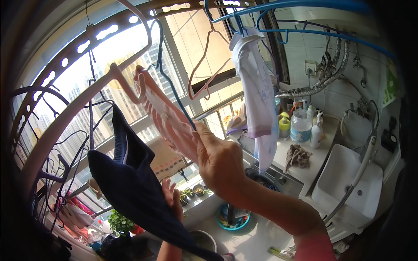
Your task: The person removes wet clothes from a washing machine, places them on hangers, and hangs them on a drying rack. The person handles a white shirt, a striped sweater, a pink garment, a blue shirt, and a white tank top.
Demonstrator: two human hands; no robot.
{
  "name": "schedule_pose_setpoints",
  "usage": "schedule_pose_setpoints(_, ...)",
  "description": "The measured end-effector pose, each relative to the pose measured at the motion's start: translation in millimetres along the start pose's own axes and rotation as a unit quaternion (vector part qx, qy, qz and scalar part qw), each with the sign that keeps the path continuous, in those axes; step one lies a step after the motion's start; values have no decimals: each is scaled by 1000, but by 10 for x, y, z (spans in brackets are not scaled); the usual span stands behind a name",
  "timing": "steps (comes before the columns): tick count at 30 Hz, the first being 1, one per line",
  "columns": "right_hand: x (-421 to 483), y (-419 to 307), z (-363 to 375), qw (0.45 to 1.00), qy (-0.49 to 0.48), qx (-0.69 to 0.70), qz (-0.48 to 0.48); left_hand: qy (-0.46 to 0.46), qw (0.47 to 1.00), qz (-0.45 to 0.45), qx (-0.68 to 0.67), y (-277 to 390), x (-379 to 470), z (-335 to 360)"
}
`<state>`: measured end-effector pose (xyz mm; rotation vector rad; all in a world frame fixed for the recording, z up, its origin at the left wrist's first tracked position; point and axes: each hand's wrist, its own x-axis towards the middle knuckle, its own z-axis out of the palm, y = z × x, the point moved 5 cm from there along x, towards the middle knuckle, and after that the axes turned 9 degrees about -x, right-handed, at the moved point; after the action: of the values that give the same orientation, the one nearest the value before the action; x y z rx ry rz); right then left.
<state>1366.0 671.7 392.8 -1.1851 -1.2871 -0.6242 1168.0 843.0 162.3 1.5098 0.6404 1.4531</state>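
Raised at the centre, my right hand [220, 158] grips the lower end of a blue clothes hanger [169, 81] together with a pink garment [169, 122] that hangs on it. My left hand [173, 197] is lower, its fingers spread behind the edge of a dark navy garment [130, 176]; whether it pinches the cloth is hidden. The navy garment hangs from a dark hanger at the left. A white garment [256, 88] hangs on a blue hanger to the right of my right hand.
A perforated metal rail [65, 62] with hangers runs overhead. An empty pink hanger [209, 65] hangs near the window. At right are a counter with bottles [316, 133], a crumpled cloth [297, 156] and a white sink [343, 182]. A teal basin [234, 227] stands on the floor.
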Motion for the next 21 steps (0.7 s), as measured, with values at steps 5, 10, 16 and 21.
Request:
schedule_pose_setpoints(5, 422, -148, 631, 997, 65, 52, -2, 1, 1000, 9, 1, 140, -205, -34)
schedule_pose_setpoints(10, 770, -171, 940, 999, 24, 16, 17, 6, 1000, 14, 4, 180, -308, -192)
schedule_pose_setpoints(16, 691, -55, 918, 999, -31, 7, 38, -3, 1000, -15, 14, 161, -412, -229)
schedule_pose_setpoints(21, -170, 205, 588, 998, 35, 46, -8, -15, 998, -67, -18, -48, -590, 6)
